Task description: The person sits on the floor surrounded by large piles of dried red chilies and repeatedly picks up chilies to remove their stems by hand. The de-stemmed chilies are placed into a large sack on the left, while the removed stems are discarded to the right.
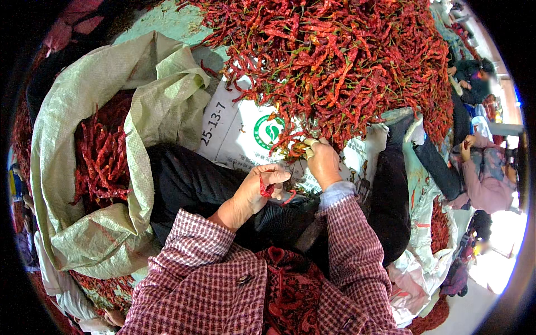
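Observation:
My left hand (259,186) is closed around a few dried red chili peppers (266,187), whose ends show between and below the fingers. To its right, my right hand (321,161) has its thumb and fingers at an orange-red chili pepper (298,147) at the near edge of a large heap of dried red chilies (326,71); whether it grips the pepper I cannot tell. Under both hands and the heap's near edge lies a white printed woven sack (226,125) with a green leaf emblem. Several loose chilies and stem bits lie on it.
At the left stands a pale green woven sack (63,138) with its rim rolled down, holding dried chilies (102,163). My bent legs in dark trousers flank the printed sack. At the right are a white sack (418,251) with chilies and a seated co-worker in pink (488,184); others sit beyond.

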Demonstrator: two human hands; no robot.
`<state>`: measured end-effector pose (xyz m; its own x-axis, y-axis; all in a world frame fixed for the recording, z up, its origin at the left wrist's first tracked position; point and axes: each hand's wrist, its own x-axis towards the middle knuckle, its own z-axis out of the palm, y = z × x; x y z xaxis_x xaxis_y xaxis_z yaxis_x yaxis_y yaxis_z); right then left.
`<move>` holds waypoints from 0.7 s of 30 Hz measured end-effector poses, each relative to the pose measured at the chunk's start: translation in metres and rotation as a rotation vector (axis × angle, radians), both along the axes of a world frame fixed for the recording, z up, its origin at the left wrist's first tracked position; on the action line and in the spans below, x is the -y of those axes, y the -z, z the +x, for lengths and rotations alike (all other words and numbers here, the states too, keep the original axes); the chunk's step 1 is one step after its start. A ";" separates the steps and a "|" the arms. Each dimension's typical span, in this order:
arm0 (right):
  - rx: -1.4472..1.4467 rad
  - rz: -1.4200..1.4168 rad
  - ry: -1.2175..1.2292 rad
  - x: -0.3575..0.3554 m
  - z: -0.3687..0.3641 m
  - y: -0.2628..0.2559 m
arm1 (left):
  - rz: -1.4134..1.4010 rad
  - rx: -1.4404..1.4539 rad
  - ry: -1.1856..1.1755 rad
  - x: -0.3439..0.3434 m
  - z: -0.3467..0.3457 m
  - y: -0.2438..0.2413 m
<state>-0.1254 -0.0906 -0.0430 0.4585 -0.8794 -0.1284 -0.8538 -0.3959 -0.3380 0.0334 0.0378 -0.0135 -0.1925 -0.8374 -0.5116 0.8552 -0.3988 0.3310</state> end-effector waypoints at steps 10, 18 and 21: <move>0.052 0.020 -0.045 -0.002 -0.001 0.012 | 0.140 0.235 -0.030 0.004 -0.002 0.004; 0.563 0.334 0.134 -0.036 0.005 -0.031 | 0.105 0.476 -0.059 0.004 -0.008 0.013; 0.675 0.326 0.165 -0.052 0.010 -0.028 | -0.171 0.678 -0.096 0.003 -0.016 0.029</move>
